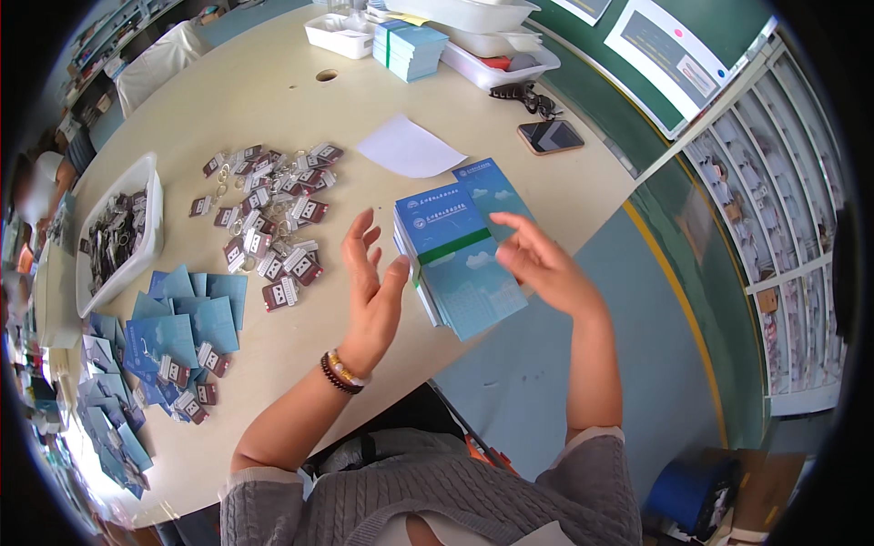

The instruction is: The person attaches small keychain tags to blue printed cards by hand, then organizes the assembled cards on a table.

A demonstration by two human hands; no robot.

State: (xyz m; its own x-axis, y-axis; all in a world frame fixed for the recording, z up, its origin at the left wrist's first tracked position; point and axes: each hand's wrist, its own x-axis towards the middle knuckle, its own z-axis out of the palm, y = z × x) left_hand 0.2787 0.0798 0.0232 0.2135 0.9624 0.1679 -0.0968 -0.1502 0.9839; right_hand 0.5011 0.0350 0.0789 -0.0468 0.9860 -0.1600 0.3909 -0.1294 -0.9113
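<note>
A stack of blue cards (455,282), bound by a green band (452,247), lies on the table in front of me. My left hand (371,296) is beside the stack's left side, its fingers raised and apart, with nothing in it. On the other side, my right hand (549,270) hovers by the stack's right edge with bent, parted fingers and holds nothing; whether its thumb touches the cards I cannot tell. Behind the stack, partly covered by it, lies another blue card or pile of cards (494,187). A blank white sheet (410,146) is farther back.
Brown-and-white keychains (264,214) lie heaped left of centre. A white bin (157,214) holds more small dark items. Loose blue cards (214,323), some with keychains, spread at near left. A phone (551,136), keys (528,96), a banded card stack (414,55) and white trays (496,77) stand at the back.
</note>
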